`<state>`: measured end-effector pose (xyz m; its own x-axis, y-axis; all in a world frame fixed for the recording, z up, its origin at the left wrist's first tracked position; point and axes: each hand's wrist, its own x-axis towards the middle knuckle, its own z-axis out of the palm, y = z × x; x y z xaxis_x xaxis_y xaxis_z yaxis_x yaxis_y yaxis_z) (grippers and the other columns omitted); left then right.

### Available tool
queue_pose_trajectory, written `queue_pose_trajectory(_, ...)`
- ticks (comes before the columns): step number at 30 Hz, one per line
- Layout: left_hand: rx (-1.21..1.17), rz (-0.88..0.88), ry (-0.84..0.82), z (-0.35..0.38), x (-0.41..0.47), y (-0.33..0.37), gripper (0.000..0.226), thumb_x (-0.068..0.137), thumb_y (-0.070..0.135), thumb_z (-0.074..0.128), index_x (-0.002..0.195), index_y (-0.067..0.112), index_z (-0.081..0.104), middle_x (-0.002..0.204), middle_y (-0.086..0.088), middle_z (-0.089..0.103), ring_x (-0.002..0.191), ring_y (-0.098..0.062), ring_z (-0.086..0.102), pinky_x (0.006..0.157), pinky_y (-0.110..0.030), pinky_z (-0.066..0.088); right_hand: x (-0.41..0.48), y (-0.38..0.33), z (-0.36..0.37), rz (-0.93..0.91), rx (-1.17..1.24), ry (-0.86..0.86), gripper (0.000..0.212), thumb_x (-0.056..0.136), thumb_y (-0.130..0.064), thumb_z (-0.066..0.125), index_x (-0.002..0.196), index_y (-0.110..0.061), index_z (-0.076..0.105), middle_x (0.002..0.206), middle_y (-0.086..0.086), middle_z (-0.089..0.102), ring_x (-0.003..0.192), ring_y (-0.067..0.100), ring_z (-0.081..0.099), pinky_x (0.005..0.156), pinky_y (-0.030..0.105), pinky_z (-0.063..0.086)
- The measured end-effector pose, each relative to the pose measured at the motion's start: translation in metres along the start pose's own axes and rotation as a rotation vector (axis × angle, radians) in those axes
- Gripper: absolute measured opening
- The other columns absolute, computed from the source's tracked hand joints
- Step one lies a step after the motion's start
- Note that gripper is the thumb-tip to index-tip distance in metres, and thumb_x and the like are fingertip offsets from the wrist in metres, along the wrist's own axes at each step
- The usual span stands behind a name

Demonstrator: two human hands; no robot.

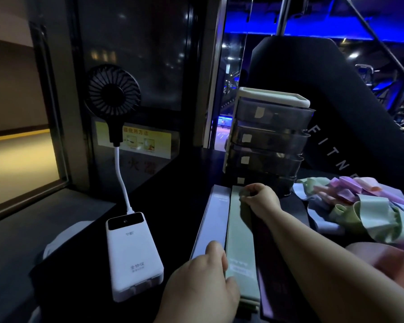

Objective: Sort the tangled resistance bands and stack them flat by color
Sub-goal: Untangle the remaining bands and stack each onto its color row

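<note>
Head camera, at a dim gym counter (177, 206): a person lays a green band (240, 241) out flat, lengthwise and running away from them. It sits between a pale band (214, 217) touching its left edge and a dark purple band (275, 290) just beside its right edge.

The right hand (259, 199) is at the far end of the green band, fingers curled tight and pinching that end against the counter. The left hand (203, 283) is at the near end, thumb and curled fingers gripping the band's left edge. Whether it also catches the pale band beneath cannot be told.

By the look of it, three colours have been started, side by side and flat. How many bands lie in each strip cannot be read in this light.

Most of the sorting looks undone. To the right, well apart from the strips, a heap of bands (369, 213) in green, pink, lilac and blue-grey lies looped and knotted together. More pink at the lower right edge is too blurred to name.

A white power bank (133, 255) lies left of the strips, cabled to a small black fan (113, 92). A smoked-plastic drawer unit (266, 141) stands just behind the right hand.
</note>
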<state>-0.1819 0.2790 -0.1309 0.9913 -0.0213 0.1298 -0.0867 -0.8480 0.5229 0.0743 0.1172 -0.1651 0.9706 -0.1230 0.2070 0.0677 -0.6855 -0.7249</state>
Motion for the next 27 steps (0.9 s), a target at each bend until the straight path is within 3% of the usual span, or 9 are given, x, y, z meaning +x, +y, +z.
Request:
queue_pose_trajectory(5, 0.012, 0.012, -0.026, -0.001, 0.000, -0.002, 0.012, 0.092, 0.036, 0.043, 0.094, 0.029, 0.034, 0.089, 0.004, 0.060, 0.090, -0.016, 0.056, 0.075, -0.029, 0.044, 0.003, 0.002, 0.000, 0.006, -0.036, 0.006, 0.021, 0.073, -0.028, 0.080, 0.088, -0.033, 0.065, 0.108, 0.004, 0.067, 0.099, 0.023, 0.063, 0.085, 0.030, 0.051)
queue_pose_trajectory(11, 0.032, 0.026, -0.004, 0.001, -0.002, -0.002, 0.009, 0.093, 0.029, 0.042, 0.096, 0.026, 0.034, 0.071, 0.000, 0.045, 0.075, -0.018, 0.045, 0.060, -0.032, 0.030, 0.001, -0.002, 0.002, 0.016, -0.089, 0.028, 0.022, 0.079, -0.033, 0.070, 0.100, -0.027, 0.072, 0.109, 0.005, 0.066, 0.097, 0.024, 0.062, 0.075, 0.025, 0.044)
queue_pose_trajectory(16, 0.044, 0.024, 0.036, 0.000, -0.002, -0.001, 0.011, 0.093, 0.028, 0.044, 0.099, 0.026, 0.034, 0.071, 0.001, 0.043, 0.076, -0.019, 0.046, 0.061, -0.032, 0.030, -0.010, -0.014, -0.006, 0.026, -0.068, 0.098, 0.016, 0.080, -0.031, 0.070, 0.095, -0.031, 0.067, 0.110, 0.004, 0.064, 0.096, 0.024, 0.063, 0.072, 0.027, 0.047)
queue_pose_trajectory(23, -0.026, 0.046, 0.066, -0.008, 0.002, 0.004, 0.016, 0.094, 0.036, 0.049, 0.101, 0.025, 0.040, 0.075, 0.004, 0.047, 0.085, -0.020, 0.054, 0.071, -0.032, 0.041, -0.037, -0.026, -0.036, -0.050, 0.022, 0.115, 0.011, 0.082, -0.029, 0.072, 0.091, -0.024, 0.070, 0.091, 0.002, 0.071, 0.077, 0.022, 0.066, 0.069, 0.027, 0.048)
queue_pose_trajectory(27, -0.064, 0.044, 0.083, -0.009, 0.002, 0.013, 0.018, 0.093, 0.039, 0.051, 0.099, 0.025, 0.044, 0.081, 0.006, 0.051, 0.084, -0.020, 0.055, 0.067, -0.031, 0.040, -0.060, -0.025, -0.059, -0.073, 0.026, 0.056, 0.008, 0.085, -0.029, 0.070, 0.086, -0.021, 0.069, 0.078, 0.001, 0.069, 0.064, 0.018, 0.058, 0.067, 0.030, 0.046)
